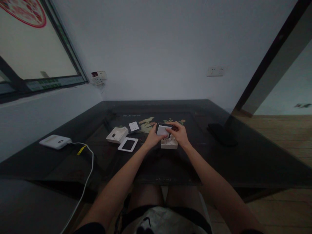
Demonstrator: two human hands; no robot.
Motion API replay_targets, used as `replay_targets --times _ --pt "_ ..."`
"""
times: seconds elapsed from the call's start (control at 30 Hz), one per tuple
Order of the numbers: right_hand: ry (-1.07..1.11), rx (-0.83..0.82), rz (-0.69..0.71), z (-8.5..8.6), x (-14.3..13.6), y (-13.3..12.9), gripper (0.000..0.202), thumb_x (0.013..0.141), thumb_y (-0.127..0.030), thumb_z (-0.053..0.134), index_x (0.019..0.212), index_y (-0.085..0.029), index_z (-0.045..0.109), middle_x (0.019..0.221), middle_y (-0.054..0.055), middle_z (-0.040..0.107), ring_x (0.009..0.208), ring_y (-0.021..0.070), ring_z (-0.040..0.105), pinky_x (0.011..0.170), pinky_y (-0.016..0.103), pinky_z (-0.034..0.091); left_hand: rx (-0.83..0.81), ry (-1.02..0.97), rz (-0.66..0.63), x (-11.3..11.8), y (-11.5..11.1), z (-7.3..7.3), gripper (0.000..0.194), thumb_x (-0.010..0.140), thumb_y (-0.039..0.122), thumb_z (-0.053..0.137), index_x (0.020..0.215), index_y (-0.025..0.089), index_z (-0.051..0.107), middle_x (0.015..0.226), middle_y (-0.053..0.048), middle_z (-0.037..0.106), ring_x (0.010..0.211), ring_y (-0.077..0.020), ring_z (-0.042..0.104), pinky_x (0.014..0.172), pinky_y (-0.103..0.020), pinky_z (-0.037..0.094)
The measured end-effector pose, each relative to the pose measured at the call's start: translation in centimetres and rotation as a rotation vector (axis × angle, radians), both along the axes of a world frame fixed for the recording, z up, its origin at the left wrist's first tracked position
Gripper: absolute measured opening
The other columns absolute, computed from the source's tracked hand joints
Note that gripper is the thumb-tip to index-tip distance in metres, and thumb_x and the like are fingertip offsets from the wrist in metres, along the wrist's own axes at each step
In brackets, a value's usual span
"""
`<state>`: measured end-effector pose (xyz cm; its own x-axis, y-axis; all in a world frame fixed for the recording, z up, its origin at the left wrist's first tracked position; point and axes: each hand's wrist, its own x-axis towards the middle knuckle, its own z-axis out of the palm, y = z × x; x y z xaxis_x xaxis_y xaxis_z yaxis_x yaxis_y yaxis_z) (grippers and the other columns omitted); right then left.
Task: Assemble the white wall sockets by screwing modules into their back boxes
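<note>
Both hands hold a square wall-switch panel [162, 130] with a plain white face and a dark frame. My left hand [153, 136] grips its left side, fingers closed around the edge. My right hand [179, 131] pinches the panel's right edge, thumb against the white face. Just below the panel, an open white back box [169, 144] rests on the table, partly covered by the panel and my fingers. To the left lie a second white back box [117, 135], a socket panel [134, 127] with a dark frame, and a white cover frame [128, 145].
The dark table [151, 165] has a bird-and-flower picture on its top. A white device [55, 141] with a cable [92, 159] and yellow tag [81, 149] lies at far left. A black object [222, 134] lies at right. Wall sockets [215, 71] sit behind.
</note>
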<state>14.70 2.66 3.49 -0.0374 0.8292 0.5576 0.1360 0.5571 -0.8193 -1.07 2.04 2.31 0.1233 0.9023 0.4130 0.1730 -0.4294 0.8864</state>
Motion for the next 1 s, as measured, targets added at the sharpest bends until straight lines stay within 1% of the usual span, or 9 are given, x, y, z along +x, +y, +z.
replay_targets --times 0.1,0.3,0.4,0.57,0.7,0.77,0.87,0.93,1.0 --pt "0.003 -0.017 -0.009 0.0 -0.1 0.0 0.025 0.065 -0.034 0.072 0.084 -0.017 0.069 0.078 0.001 0.059 0.059 0.0112 0.047 0.054 0.025 0.037 -0.007 -0.011 -0.008 0.1 0.0 -0.1 0.057 0.059 0.022 0.077 0.109 0.014 0.051 0.102 -0.006 0.062 0.093 -0.0215 0.060 0.082 -0.033 0.049" --pt "0.016 -0.063 0.019 -0.3 -0.1 0.2 0.027 0.066 -0.032 0.071 0.088 -0.017 0.068 0.085 0.004 0.063 0.067 0.0139 0.052 0.062 0.027 0.042 -0.018 -0.041 -0.043 0.0 0.1 -0.2 0.057 0.060 0.022 0.076 0.110 0.014 0.051 0.102 -0.007 0.061 0.093 -0.0210 0.060 0.082 -0.033 0.048" --pt "0.030 -0.068 0.033 -0.4 -0.1 0.3 0.029 0.066 -0.032 0.071 0.089 -0.016 0.067 0.091 0.006 0.064 0.071 0.0150 0.054 0.064 0.028 0.044 -0.022 -0.016 -0.029 -0.1 0.2 -0.3 0.056 0.059 0.023 0.076 0.108 0.014 0.051 0.100 -0.006 0.061 0.090 -0.0205 0.060 0.081 -0.033 0.048" --pt "0.000 -0.050 0.020 -0.6 0.0 0.5 0.030 0.065 -0.032 0.072 0.091 -0.017 0.068 0.087 0.004 0.063 0.067 0.0143 0.052 0.064 0.028 0.044 -0.019 0.019 0.024 -0.3 0.3 -0.3 0.051 0.060 0.024 0.076 0.104 0.015 0.053 0.097 -0.004 0.062 0.090 -0.0204 0.060 0.081 -0.033 0.049" --pt "-0.026 -0.051 0.006 -0.8 0.0 0.6 0.030 0.066 -0.033 0.072 0.092 -0.018 0.068 0.083 0.003 0.062 0.064 0.0134 0.050 0.061 0.027 0.043 -0.026 0.017 0.024 -0.2 0.1 -0.3 0.049 0.060 0.024 0.076 0.103 0.015 0.053 0.096 -0.004 0.063 0.088 -0.0198 0.061 0.080 -0.032 0.049" --pt "-0.018 -0.052 0.027 -0.7 0.0 0.5 0.030 0.067 -0.033 0.071 0.093 -0.018 0.067 0.086 0.004 0.063 0.068 0.0146 0.053 0.063 0.028 0.045 -0.034 0.007 0.003 -0.2 0.1 -0.2 0.052 0.060 0.024 0.076 0.105 0.015 0.053 0.098 -0.005 0.063 0.089 -0.0199 0.061 0.080 -0.032 0.050" --pt "-0.021 -0.053 0.100 -0.7 0.0 0.5 0.038 0.070 -0.034 0.070 0.104 -0.020 0.065 0.102 0.007 0.063 0.081 0.0175 0.057 0.069 0.030 0.049 -0.028 -0.017 -0.009 -0.5 0.2 0.4 0.052 0.064 0.025 0.074 0.111 0.015 0.053 0.105 -0.007 0.063 0.095 -0.0209 0.061 0.085 -0.033 0.049" --pt "-0.055 -0.061 0.124 -0.7 0.1 0.7 0.048 0.072 -0.036 0.069 0.116 -0.022 0.059 0.111 0.008 0.061 0.088 0.0188 0.059 0.072 0.032 0.050 -0.038 -0.035 0.039 -1.4 0.4 1.1 0.048 0.069 0.028 0.070 0.112 0.016 0.053 0.108 -0.008 0.064 0.098 -0.0215 0.062 0.088 -0.035 0.049" --pt "-0.149 -0.060 0.087 -1.0 0.5 1.0 0.053 0.072 -0.037 0.069 0.121 -0.023 0.056 0.114 0.010 0.060 0.093 0.0205 0.059 0.076 0.035 0.050 -0.069 -0.055 0.124 -3.0 0.6 1.7 0.044 0.074 0.032 0.066 0.113 0.016 0.054 0.108 -0.008 0.065 0.099 -0.0218 0.062 0.088 -0.036 0.049"
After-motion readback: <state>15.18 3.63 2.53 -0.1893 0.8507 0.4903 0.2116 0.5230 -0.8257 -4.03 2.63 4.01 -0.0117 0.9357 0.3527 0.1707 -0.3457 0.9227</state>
